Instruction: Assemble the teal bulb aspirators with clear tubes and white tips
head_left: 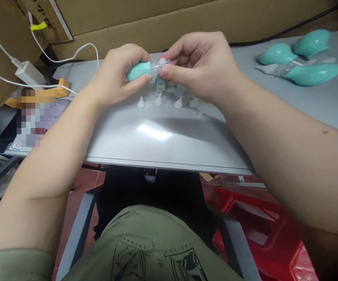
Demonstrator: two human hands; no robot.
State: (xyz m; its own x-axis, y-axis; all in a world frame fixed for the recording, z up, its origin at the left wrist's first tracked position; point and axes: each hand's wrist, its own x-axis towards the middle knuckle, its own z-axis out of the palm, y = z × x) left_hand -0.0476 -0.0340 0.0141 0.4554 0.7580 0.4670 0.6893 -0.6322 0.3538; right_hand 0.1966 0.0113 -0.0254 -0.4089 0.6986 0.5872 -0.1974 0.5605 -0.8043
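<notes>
Over the far part of the table, my left hand [118, 72] is closed around a teal squeeze bulb [139, 71], which lies sideways with its neck to the right. A clear plastic nozzle piece [157, 67] is at that neck. My right hand [205, 66] pinches the clear piece's right end between thumb and fingers; exactly how the parts join is hidden. Below my hands stand several small white funnel-shaped tips [158, 100] in a row. Behind them are more clear plastic pieces [159, 88], partly covered by my right hand.
Several teal bulbs with clear nozzles [315, 74] lie at the table's right. At the left are a phone [59, 111], partly blurred out, a white charger [29, 73] and white cables. Cardboard [157, 27] walls the back. A red plastic stool [262, 234] stands below right.
</notes>
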